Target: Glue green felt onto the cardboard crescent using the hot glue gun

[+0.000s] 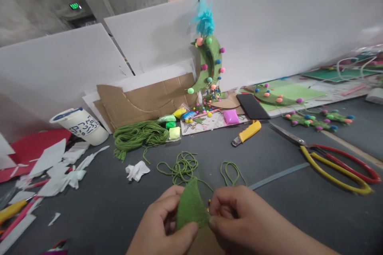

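Note:
My left hand [167, 223] grips a pointed cardboard piece at the front of the table. Its tip is covered in green cord [191, 205], and bare brown cardboard [205, 241] shows below. My right hand [231, 217] is closed in a pinch at the right edge of the covered part. Loose green yarn [181, 167] lies just beyond my hands, with one strand running towards the right fingers. A second yarn loop [231, 173] passes behind that hand. The yarn between my right fingertips is mostly hidden.
Scissors [305, 143] and a yellow utility knife [247, 132] lie to the right. Behind are a yarn skein [140, 135], a phone [253, 106] and a standing green crescent with pompoms [217, 53]. A white cup [85, 125] tilts at left beside paper scraps [60, 175].

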Demonstrator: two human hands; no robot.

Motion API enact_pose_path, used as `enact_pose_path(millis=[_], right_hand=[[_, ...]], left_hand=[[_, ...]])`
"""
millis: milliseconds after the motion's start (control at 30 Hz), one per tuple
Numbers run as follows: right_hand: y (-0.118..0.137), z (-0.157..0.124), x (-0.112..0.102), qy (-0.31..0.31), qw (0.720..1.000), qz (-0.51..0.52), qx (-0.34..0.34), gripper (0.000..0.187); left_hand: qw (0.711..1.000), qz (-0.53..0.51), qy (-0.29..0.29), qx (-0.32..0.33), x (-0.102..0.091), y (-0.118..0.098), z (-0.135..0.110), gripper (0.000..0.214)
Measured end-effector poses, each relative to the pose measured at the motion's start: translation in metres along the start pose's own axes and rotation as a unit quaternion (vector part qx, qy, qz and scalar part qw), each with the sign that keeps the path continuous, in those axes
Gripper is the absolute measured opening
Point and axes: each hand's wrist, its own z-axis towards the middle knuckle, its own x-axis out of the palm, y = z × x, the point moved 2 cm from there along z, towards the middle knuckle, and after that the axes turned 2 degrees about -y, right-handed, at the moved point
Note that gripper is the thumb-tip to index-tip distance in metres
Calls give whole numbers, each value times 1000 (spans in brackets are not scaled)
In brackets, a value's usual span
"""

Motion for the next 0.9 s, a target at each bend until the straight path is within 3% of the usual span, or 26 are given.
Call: enact_pose_path(millis=[300, 567, 733, 900], right_hand=[[-2, 2, 1, -4, 1000, 0, 12, 16], [4, 1, 0, -7, 1000, -4, 11, 20], [6, 1, -1, -17, 999, -30, -8, 19], [3, 2, 1, -18, 1000, -20, -2, 20]], left_hand=[[999, 45, -15, 6, 3, -2, -1, 16], [992, 104, -38, 62, 4, 1, -1, 19], [987, 124, -87, 59, 2, 6, -2, 44], [968, 175, -125, 127, 3, 15, -4, 50]])
